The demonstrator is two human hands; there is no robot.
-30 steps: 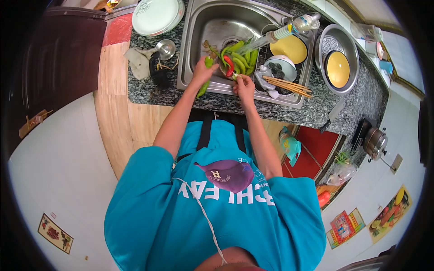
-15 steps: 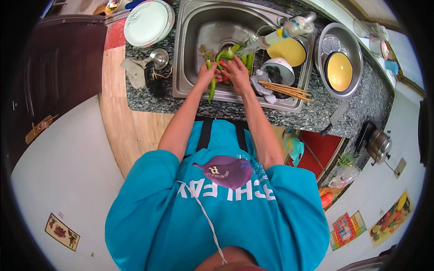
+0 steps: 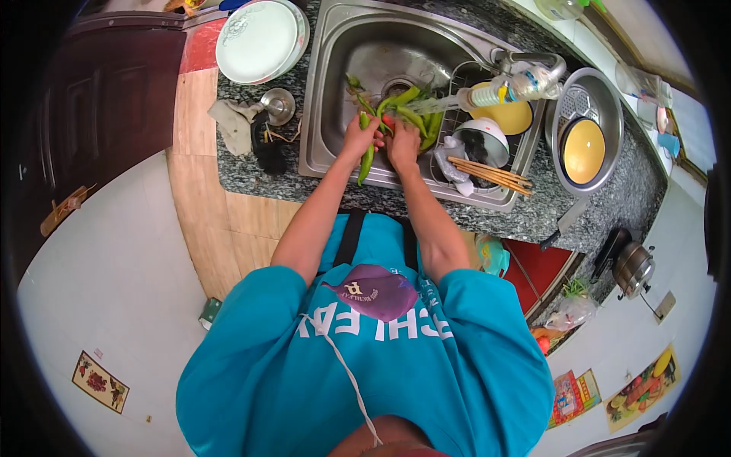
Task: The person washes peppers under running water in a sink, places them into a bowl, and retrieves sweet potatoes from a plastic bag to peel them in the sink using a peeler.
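Note:
My left hand (image 3: pixel 358 139) is closed round a long green pepper (image 3: pixel 366 161), which points down toward the sink's front rim. Just right of it, my right hand (image 3: pixel 403 145) has its fingers curled at a red pepper (image 3: pixel 388 120), mostly hidden by the fingers and the other peppers. Several green peppers (image 3: pixel 403 97) lie around both hands in the metal sink (image 3: pixel 358 61), near the drain. Water streams leftward onto them from a clear plastic bottle piece (image 3: pixel 487 94) fixed to the faucet (image 3: pixel 537 58).
Right of my hands, a wire rack holds a yellow bowl (image 3: pixel 509 114), a white bowl (image 3: pixel 487 137) and wooden chopsticks (image 3: pixel 491 175). A metal basin (image 3: pixel 560 145) and a knife (image 3: pixel 563 222) are farther right. Plates (image 3: pixel 255 42), a cloth (image 3: pixel 232 126) and a ladle (image 3: pixel 277 105) lie left.
My right hand has drawn its fingers in from a spread pose and moved slightly toward me. My left hand still grips the green pepper. The whole view has shifted a little.

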